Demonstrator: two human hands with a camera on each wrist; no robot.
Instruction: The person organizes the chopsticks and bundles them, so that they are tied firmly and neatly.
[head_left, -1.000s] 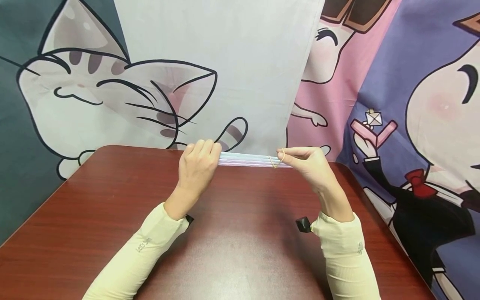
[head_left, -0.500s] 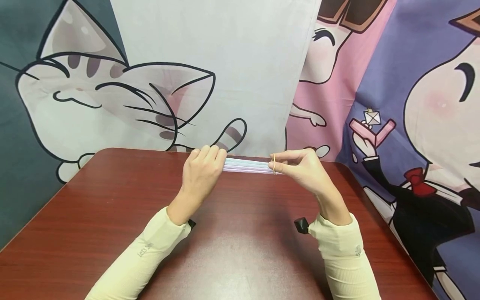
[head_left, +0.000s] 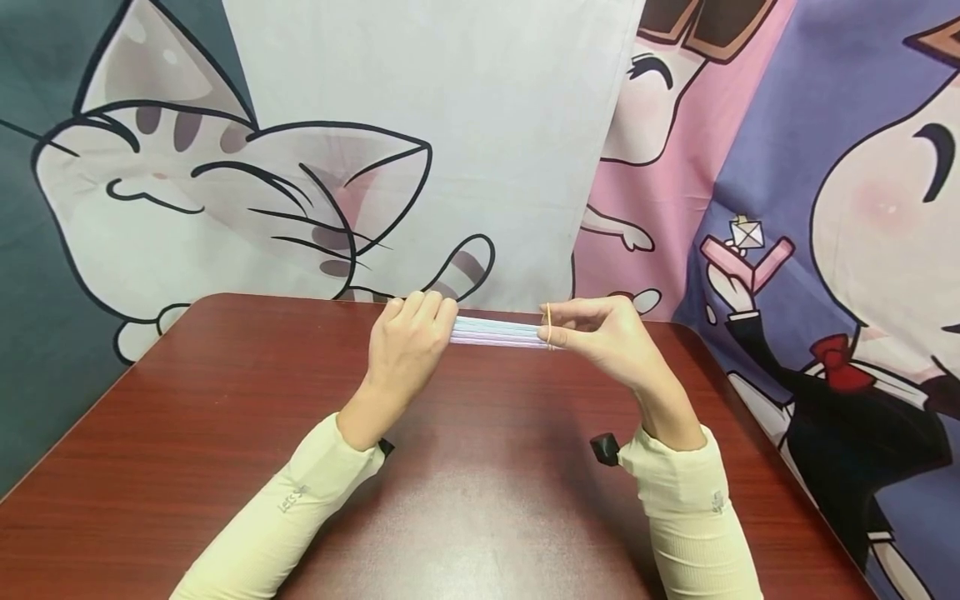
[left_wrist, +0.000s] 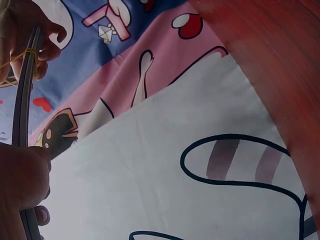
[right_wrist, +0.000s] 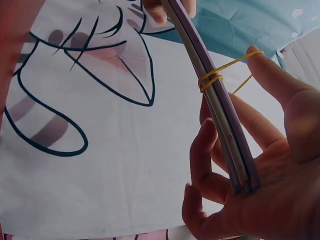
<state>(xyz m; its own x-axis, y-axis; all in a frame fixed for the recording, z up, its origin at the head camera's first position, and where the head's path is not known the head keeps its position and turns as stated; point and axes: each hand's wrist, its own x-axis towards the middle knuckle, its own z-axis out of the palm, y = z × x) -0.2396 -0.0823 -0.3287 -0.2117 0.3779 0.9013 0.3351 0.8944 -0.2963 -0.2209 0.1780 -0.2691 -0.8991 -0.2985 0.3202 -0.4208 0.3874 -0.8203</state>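
Note:
My left hand (head_left: 408, 337) grips one end of a bundle of long thin sticks (head_left: 495, 331), pale blue and lavender, held level above the far part of the table. At the other end, my right hand (head_left: 611, 337) holds a yellow rubber band (head_left: 549, 317) stretched between thumb and fingers. In the right wrist view, the rubber band (right_wrist: 212, 82) goes round the sticks (right_wrist: 230, 130), with a loop pulled out over the thumb. The sticks' near ends reach the right palm, with the other fingers curled behind them. In the left wrist view, left fingers wrap the bundle (left_wrist: 22, 110).
A reddish-brown wooden table (head_left: 465, 483) spreads beneath both arms. Behind it hangs a cloth backdrop (head_left: 517, 150) printed with a cartoon cat and figures, close to the table's far edge. A small black device (head_left: 604, 449) sits at the right wrist.
The right hand has shifted left along the sticks, its thumb and fingers spreading the rubber band from a slanted loop into an upright one. The left hand has moved slightly right and down.

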